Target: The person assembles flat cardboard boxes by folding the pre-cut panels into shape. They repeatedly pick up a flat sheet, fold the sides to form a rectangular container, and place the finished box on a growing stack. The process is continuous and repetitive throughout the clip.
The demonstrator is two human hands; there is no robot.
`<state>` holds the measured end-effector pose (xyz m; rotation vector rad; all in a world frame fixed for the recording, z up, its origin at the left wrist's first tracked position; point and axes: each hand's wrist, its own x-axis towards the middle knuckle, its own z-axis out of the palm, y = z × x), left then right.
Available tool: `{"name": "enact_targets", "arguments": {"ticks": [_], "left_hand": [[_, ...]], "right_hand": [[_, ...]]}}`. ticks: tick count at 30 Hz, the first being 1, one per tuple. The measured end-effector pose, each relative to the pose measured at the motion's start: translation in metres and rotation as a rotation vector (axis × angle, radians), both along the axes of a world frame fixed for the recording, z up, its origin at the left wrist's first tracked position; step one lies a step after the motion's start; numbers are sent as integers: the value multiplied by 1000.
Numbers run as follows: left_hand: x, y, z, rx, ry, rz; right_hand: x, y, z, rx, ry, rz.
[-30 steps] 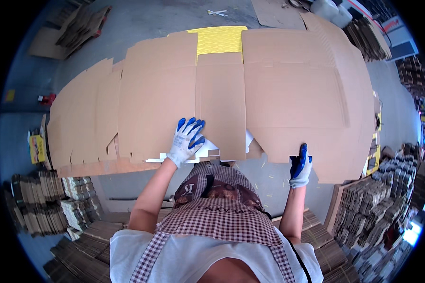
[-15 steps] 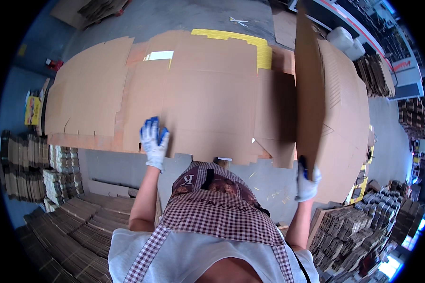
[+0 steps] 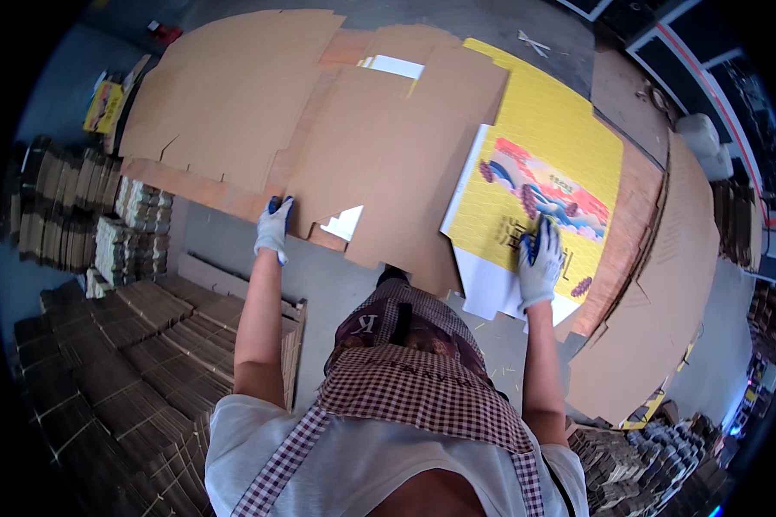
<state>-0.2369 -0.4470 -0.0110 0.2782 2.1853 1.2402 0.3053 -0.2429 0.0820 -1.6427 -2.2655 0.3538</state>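
Note:
A large flat carton blank [image 3: 362,146] lies on the wooden table, mostly brown side up. On its right part a yellow printed panel [image 3: 491,207] lies face up, with a red and blue picture and white flaps. My right hand [image 3: 540,263], in a white glove with blue fingertips, rests flat on this panel with its fingers stretched. My left hand [image 3: 272,231], gloved alike, is at the near edge of the blank, thumb apart from the fingers. Neither hand visibly holds anything.
Another brown cardboard sheet [image 3: 233,86] lies at the left of the table. Beyond the table's right edge stands a pile of large cardboard sheets [image 3: 664,293]. Bundled flat cardboard [image 3: 138,345] covers the floor at the lower left. White jugs [image 3: 703,138] stand at the far right.
The cardboard standing upright at my right hand is down, and a yellow printed face shows there. My right hand has let go and lies on it. The view has turned.

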Motion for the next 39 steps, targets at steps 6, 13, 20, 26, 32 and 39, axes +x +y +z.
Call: {"name": "enact_targets", "arguments": {"ticks": [6, 13, 20, 26, 32, 39], "left_hand": [[8, 34, 44, -107, 28, -54], [13, 8, 109, 92, -23, -200], [131, 18, 190, 395, -8, -708], [256, 56, 127, 51, 866, -1424], [271, 75, 94, 27, 927, -1534], [273, 86, 90, -12, 944, -1600]], "right_hand": [[-40, 62, -60, 88, -302, -40], [-39, 62, -65, 55, -307, -35], [-36, 61, -67, 63, -292, -46], [-37, 62, -68, 103, -238, -30], [-35, 57, -71, 107, -255, -56], [-34, 56, -73, 137, -200, -69]]}}
